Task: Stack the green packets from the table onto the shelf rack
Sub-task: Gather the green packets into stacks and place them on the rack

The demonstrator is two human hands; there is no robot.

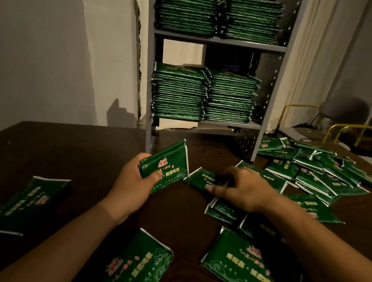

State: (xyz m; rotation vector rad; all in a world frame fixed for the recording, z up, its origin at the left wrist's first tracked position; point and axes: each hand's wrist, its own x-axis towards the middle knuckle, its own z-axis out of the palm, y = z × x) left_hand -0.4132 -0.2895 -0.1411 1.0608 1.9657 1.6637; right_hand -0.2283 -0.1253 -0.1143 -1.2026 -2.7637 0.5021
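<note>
- The green packet (167,165) you already have is clear of the table (63,146), tilted with its far end up toward one o'clock, in front of the foot of the shelf rack (219,40).
- Your left hand (133,187) grips it by the near short end: fingers curl over the far edge and the thumb lies across the printed face, so most of the packet sticks out beyond the grip, unsupported.
- Held by one end like that, a slick foil packet could droop or slide out if you add a second one on top.
- At three o'clock from it lies a second packet (206,179), flat on the table and just beside the first. Your right hand (245,189) pinches its near edge, fingers curled over the top and thumb at the side.
- That packet overlaps others beneath your right palm; lifting it may drag a neighbour along or fan them toward the table edge.
- More loose packets (315,174) lie scattered at two o'clock, others at five, six and eight o'clock close to you.
- The lower stacks (201,95) on the rack are tall and slightly ragged at the edges; a careless drop from above could, I judge, nudge the top ones off square.
</note>
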